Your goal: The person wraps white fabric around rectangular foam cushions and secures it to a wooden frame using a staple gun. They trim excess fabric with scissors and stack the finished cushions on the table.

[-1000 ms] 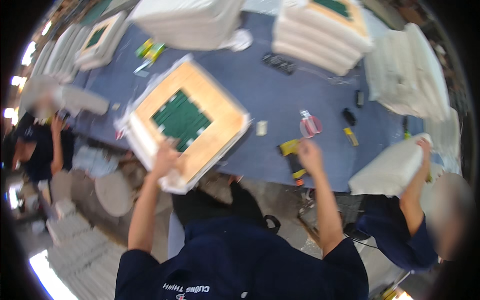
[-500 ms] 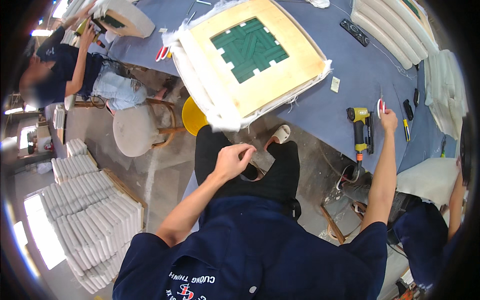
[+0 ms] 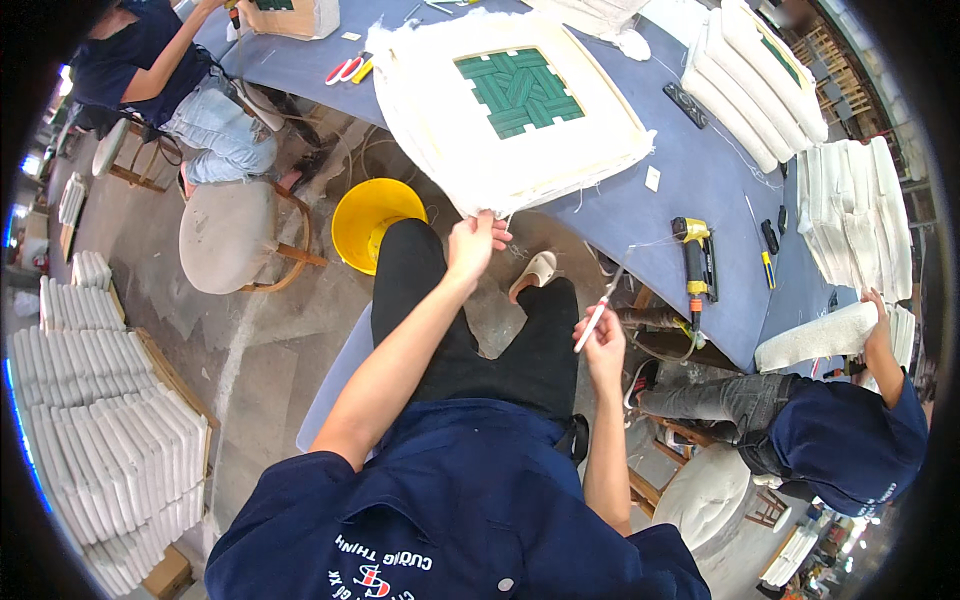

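Note:
A square seat cushion (image 3: 425,120) lies upside down on the blue-grey table, with a pale wood frame and green woven webbing (image 3: 517,92) in its opening. Loose white fabric and threads fringe its edge. At the cushion's near corner, my left hand (image 3: 474,248) has its fingers closed on the fabric edge. My right hand (image 3: 604,350) is wrapped round scissors (image 3: 597,318) with red and white handles, held in front of the table edge with the blades pointing up. A yellow and black staple gun (image 3: 693,262) lies on the table to the right.
A yellow bucket (image 3: 345,235) stands on the floor left of my knee. Red-handled scissors (image 3: 350,70) and stacked cushions (image 3: 745,90) are on the table. Co-workers sit at left and right. More cushions (image 3: 130,430) are piled at left; a stool (image 3: 228,235) stands nearby.
My right hand has lifted the scissors off the table and brought them toward my lap. My left hand has moved forward from above my lap to the cushion's near corner.

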Demonstrator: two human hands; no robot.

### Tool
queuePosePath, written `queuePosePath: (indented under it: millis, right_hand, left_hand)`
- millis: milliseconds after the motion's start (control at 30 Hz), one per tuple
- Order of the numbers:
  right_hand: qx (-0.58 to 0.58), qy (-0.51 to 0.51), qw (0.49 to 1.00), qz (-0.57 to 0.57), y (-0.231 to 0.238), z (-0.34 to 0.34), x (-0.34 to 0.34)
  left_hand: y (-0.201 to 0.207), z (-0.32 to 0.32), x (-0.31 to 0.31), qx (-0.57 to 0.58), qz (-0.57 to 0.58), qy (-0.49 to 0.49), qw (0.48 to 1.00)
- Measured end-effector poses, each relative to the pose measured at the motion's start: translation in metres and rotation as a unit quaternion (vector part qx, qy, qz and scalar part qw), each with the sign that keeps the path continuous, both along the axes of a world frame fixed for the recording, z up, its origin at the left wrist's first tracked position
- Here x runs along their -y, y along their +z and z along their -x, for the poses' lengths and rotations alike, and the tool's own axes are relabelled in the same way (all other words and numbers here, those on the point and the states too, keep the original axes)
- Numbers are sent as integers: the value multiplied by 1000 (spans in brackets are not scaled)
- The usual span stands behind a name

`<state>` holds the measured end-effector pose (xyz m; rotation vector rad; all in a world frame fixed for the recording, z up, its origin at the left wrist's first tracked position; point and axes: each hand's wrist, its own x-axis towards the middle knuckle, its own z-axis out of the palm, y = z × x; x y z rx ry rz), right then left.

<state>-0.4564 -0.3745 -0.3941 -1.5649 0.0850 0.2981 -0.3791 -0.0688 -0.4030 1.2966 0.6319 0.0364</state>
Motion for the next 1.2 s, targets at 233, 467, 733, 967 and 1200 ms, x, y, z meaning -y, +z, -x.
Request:
queuePosePath:
  millis: [233, 467, 733, 967, 1200]
  right_hand:
    - [-83, 28, 996, -1, 29, 35, -53]
    - [-54, 95, 988, 106, 47, 16, -83]
    - [-336, 52, 907, -248, 17, -2, -102]
    - [-397, -145, 766, -485, -1, -14, -80]
    - [-212, -87, 949, -218, 42, 28, -64]
  left_hand:
    - [-15, 54, 13, 79, -69, -47, 993]
    - [-19, 118, 44, 68, -123, -112, 984]
    - [91, 91, 11, 188, -569, -60, 798]
    - [74, 39, -18, 120, -631, -202, 739]
    - [64, 17, -24, 130, -610, -182, 760]
